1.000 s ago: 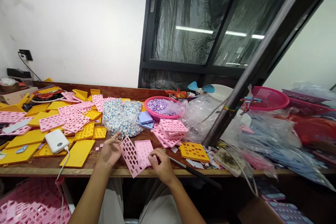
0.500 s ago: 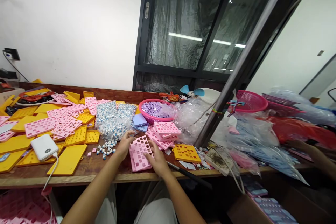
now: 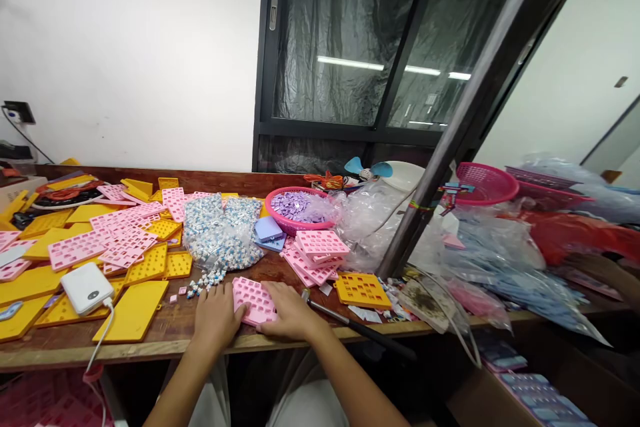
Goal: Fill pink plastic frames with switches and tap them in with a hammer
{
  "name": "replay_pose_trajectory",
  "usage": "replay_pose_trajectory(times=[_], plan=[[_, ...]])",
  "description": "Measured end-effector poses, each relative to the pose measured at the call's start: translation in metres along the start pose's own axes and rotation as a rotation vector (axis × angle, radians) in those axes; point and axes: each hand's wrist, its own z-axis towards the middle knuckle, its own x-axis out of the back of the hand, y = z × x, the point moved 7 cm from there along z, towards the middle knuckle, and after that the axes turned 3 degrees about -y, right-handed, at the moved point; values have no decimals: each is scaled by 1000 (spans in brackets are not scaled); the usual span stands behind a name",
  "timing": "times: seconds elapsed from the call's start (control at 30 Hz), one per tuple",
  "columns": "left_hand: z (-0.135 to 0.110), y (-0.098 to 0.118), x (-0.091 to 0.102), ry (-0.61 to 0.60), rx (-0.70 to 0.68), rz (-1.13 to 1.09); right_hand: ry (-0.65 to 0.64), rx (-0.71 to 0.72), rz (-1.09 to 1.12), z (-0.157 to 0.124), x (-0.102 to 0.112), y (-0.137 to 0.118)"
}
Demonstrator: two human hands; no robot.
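A pink plastic panel (image 3: 255, 300) with rows of square holes lies at the front of the table, between my hands. My left hand (image 3: 216, 315) grips its left edge, thumb on the near left part. On the opposite edge, my right hand (image 3: 290, 312) is closed with its thumb along the near side. Whether another panel lies underneath is hard to make out. Small white-and-blue pieces (image 3: 206, 280) are scattered just beyond my left hand. A hammer-like tool with a black handle (image 3: 367, 332) rests to the right of my right hand.
Pink panels (image 3: 320, 245) are stacked behind right, near a yellow panel (image 3: 364, 290). A bag of white-and-blue pieces (image 3: 215, 227) and a pink basket (image 3: 300, 227) stand behind. Yellow trays (image 3: 133, 313) and a white power bank (image 3: 87, 288) are left. A metal pole (image 3: 425, 190) rises right.
Both hands have come nearer the table's front edge and now clasp the panel from its two sides. Before, the left hand was at its far left corner and the panels lay offset.
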Motion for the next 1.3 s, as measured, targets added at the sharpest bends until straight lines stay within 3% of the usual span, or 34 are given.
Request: replay_pose_trajectory(times=[0.13,0.27,0.5,1.03,1.3], plan=[[-1,-10,10,-56,-101,-118,-223,103,125,31,17,22],[10,-13,3,-67,-304,-262,-311,200,234,53,30,30],[14,-16,-26,-23,-304,-445,-270,279,340,54,18,38],[9,-19,-25,9,-280,-442,-356,275,278,48,6,47],[7,-19,-25,5,-285,-437,-300,332,278,48,8,43]])
